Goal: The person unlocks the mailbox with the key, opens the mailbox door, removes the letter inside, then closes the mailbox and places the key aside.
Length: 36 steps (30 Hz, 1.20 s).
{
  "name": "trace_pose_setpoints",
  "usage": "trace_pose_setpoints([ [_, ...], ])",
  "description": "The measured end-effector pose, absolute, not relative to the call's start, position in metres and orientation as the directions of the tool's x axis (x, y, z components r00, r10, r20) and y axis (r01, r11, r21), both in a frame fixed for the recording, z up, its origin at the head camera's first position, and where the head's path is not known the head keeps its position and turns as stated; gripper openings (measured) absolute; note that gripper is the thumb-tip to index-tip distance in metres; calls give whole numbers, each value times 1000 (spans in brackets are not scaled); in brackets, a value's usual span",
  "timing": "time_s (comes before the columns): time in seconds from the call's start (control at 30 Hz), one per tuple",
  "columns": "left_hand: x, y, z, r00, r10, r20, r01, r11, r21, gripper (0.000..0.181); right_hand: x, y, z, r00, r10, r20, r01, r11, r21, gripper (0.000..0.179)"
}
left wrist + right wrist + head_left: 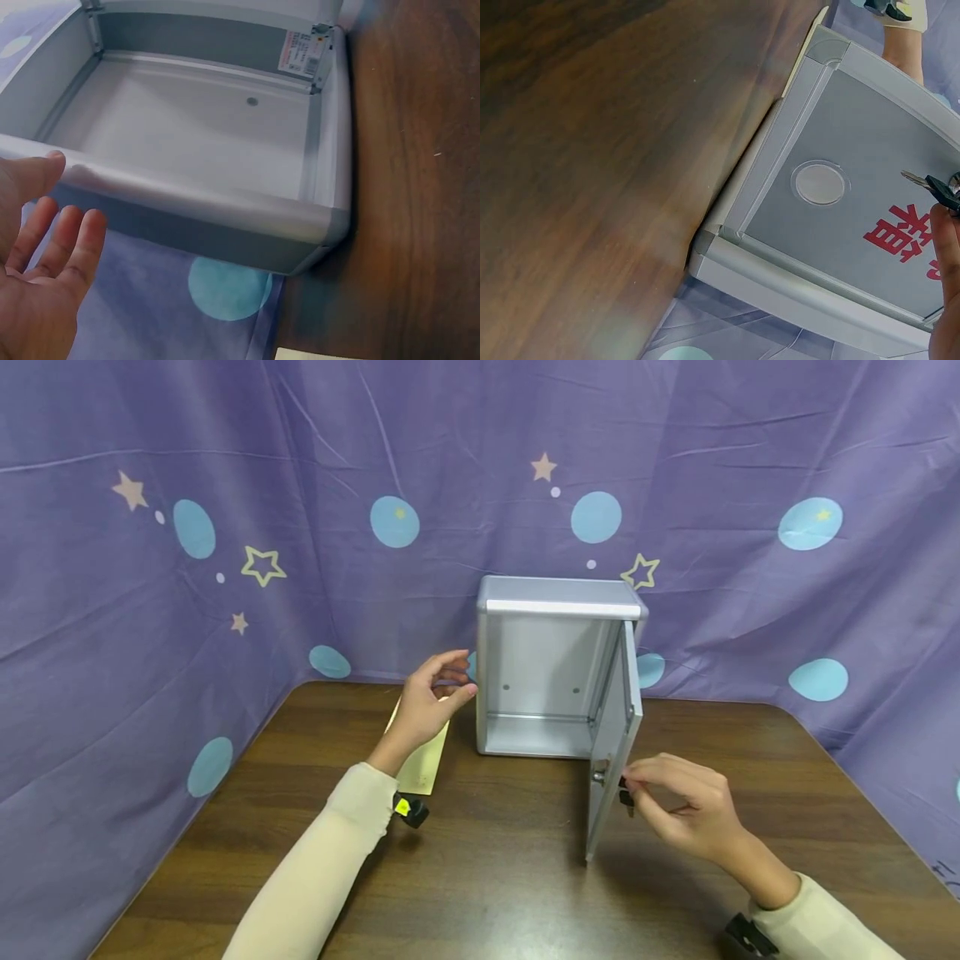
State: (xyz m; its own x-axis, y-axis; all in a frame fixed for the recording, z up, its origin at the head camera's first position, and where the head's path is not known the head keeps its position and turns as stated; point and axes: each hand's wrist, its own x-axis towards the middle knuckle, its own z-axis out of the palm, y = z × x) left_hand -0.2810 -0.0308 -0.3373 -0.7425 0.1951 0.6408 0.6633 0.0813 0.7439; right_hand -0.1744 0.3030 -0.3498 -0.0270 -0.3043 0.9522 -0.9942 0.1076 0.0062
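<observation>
A silver metal box (566, 596) stands upright on the table, its hinged door (613, 735) swung outward on the right. My right hand (693, 802) pinches a black-headed key (943, 193) at the lock on the door's outer face; a second key blade (913, 178) hangs out beside it in the right wrist view. Red characters (904, 234) and a round clear window (820, 184) mark that face. My left hand (429, 702) is beside the box's left wall, fingers loosely bent and holding nothing. In the left wrist view its thumb overlaps the box's front rim (187, 191).
A pale yellow sheet (422, 768) lies on the brown wooden table (495, 877), partly under the left forearm in the head view. A purple curtain (465, 460) with stars and blue dots hangs behind. Inside the box, a printed label (301, 52) shows on a wall.
</observation>
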Motion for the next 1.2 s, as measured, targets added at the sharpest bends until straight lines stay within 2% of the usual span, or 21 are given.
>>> trace_pose_setpoints([
  [0.3,-279,-19,-345,-703,172,691,707,63,704,50,-176,301,-351,-30,-308,951,-994,113,5,9],
  [0.63,-279,-15,-346,-704,130,698,708,60,704,49,-179,292,-351,-21,-322,946,-995,100,12,9],
  [0.93,-278,-13,-346,-700,106,706,714,91,695,47,-183,269,-349,-62,-380,923,-985,173,5,11],
  [1.2,-277,-11,-346,-691,104,715,723,103,683,47,-190,255,-349,-72,-375,924,-979,202,6,10],
])
